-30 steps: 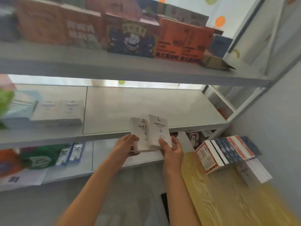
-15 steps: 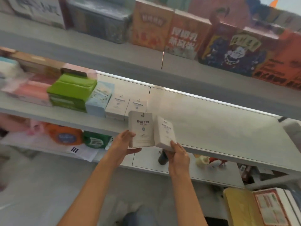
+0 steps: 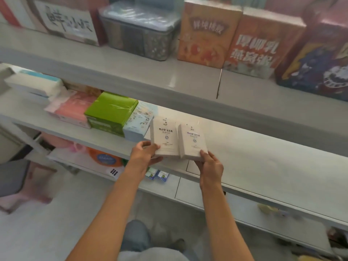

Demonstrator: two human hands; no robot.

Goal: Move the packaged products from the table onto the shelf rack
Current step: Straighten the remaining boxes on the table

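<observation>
A person's left hand (image 3: 146, 152) and right hand (image 3: 210, 163) each grip a white box (image 3: 164, 136), (image 3: 192, 142) by its lower end, held upright over the middle shelf (image 3: 263, 157); neither looks set down yet. Other packages (image 3: 111, 112) already line that shelf, so stocking appears partly done; the table is out of view.

Soft daylight, blurred edges, perhaps motion-smeared

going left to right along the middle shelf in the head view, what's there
pink packs → green box → pale blue floral box → white box held by the left hand → white box held by the right hand → bare shelf
</observation>
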